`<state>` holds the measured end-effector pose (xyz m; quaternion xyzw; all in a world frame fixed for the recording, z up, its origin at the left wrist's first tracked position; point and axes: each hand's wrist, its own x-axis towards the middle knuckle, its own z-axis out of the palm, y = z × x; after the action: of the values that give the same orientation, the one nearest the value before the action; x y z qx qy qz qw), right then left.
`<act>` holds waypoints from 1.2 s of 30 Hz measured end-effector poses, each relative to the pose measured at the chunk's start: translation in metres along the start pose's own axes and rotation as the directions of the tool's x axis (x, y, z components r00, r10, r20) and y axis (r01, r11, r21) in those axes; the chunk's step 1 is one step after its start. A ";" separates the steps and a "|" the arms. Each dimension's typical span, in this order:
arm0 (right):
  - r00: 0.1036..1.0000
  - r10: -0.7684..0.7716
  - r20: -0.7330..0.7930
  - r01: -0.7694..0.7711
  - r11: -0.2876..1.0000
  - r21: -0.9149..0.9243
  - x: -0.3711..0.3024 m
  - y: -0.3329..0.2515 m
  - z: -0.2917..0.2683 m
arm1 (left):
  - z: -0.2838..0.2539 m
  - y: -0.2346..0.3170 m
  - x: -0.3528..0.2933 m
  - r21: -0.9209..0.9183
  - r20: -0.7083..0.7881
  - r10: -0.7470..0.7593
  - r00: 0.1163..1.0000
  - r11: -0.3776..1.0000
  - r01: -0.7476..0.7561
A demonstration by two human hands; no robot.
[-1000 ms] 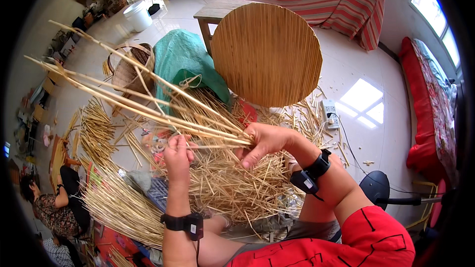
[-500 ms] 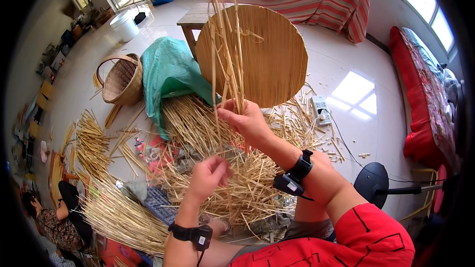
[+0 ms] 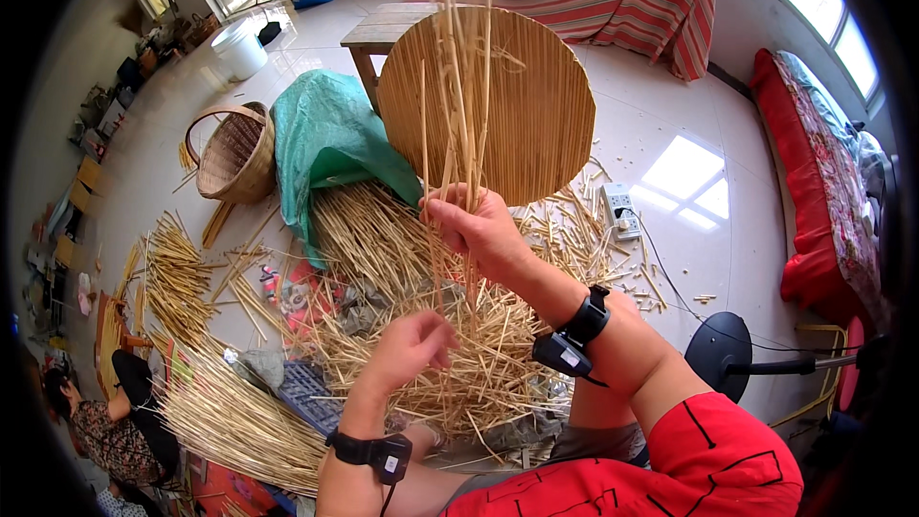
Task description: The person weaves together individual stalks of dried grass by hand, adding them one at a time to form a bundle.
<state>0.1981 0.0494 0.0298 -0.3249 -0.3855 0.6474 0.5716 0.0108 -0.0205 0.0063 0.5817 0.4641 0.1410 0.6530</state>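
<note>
My right hand (image 3: 479, 230) is closed around a few long pale straw stalks (image 3: 462, 105), which stand nearly upright. One thinner stalk (image 3: 425, 134) sits apart at the thumb and fingertips. Dry husk hangs from the stalks' upper part. Below and to the left, my left hand (image 3: 412, 349) is bent at the fingers and smeared by motion, so its grip cannot be made out. Beneath both hands spreads a heap of loose straw (image 3: 479, 349). Past it, a thick bundle of stalks (image 3: 373, 235) pokes out of a green woven sack (image 3: 325, 124).
A round wooden board (image 3: 536, 105) leans against a low bench (image 3: 383, 31). Left are a wicker basket (image 3: 235, 158), a white bucket (image 3: 239, 50) and straw bundles (image 3: 239, 416). Right are a power strip (image 3: 620, 211) with a cord and a black round base (image 3: 718, 354). Another person (image 3: 115, 436) sits far left.
My right hand has risen slightly, and the stalks have shifted to the right. The thin stalk now stands separate on the left. My left hand has moved a little right and blurred.
</note>
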 end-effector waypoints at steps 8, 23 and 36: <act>0.995 0.044 0.089 -0.031 0.988 -0.150 -0.009 0.014 0.014 | 0.005 0.003 0.004 -0.173 -0.349 0.263 0.900 0.925 -0.337; 0.995 0.043 0.091 -0.015 0.957 -0.289 -0.017 0.038 0.031 | -0.001 0.001 0.005 -0.036 -0.575 0.295 0.763 0.923 -0.383; 0.998 0.045 0.050 -0.029 0.959 -0.283 -0.018 0.039 0.035 | -0.003 0.000 0.005 0.037 -0.632 0.294 0.717 0.935 -0.352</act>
<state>0.1510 0.0256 0.0125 -0.3918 -0.4834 0.6054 0.4963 0.0106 -0.0150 0.0041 0.5442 0.5396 0.4582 0.4502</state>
